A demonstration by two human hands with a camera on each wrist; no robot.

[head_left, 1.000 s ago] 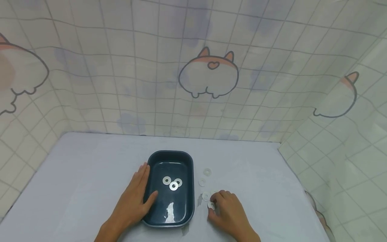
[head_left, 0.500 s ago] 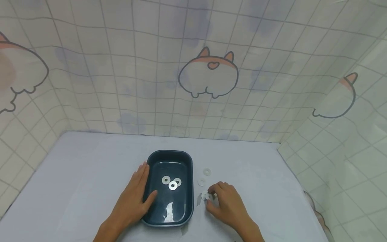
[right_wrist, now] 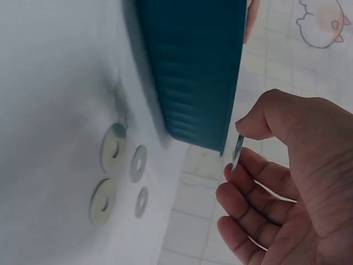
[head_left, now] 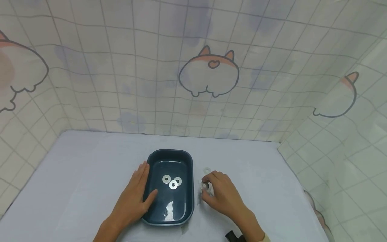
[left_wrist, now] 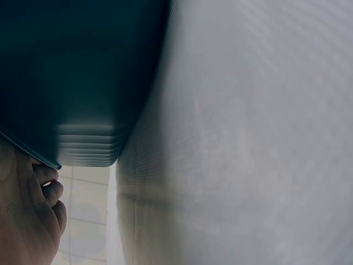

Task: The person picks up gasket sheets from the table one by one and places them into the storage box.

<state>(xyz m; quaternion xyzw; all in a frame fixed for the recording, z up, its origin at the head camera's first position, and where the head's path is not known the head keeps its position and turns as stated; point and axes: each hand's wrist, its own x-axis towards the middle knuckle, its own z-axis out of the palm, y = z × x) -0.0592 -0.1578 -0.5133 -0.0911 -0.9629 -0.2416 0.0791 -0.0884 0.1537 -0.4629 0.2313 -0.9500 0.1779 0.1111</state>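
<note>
My right hand (head_left: 222, 195) is just right of the dark blue tray (head_left: 178, 208). Its thumb and index finger pinch a metal washer (right_wrist: 237, 153), seen edge-on in the right wrist view, above the table; the other fingers are loosely bent. Several washers (right_wrist: 107, 160) lie flat on the table under the hand. Three more washers (head_left: 171, 186) lie in the tray, two of them overlapping. My left hand (head_left: 130, 198) rests along the tray's left side, fingers straight against the outer wall, thumb over the rim.
A white-covered table (head_left: 90, 174) bears everything. Behind it and at both sides hangs a grid-patterned curtain (head_left: 145, 84) with cartoon animals. A dark device (head_left: 232, 236) shows by the right wrist. A cable (head_left: 320, 213) runs past the table's right edge.
My right hand has moved away from me, past the nearer washers, to beside the tray's middle, and now holds a washer raised off the table. The left hand and tray stay put.
</note>
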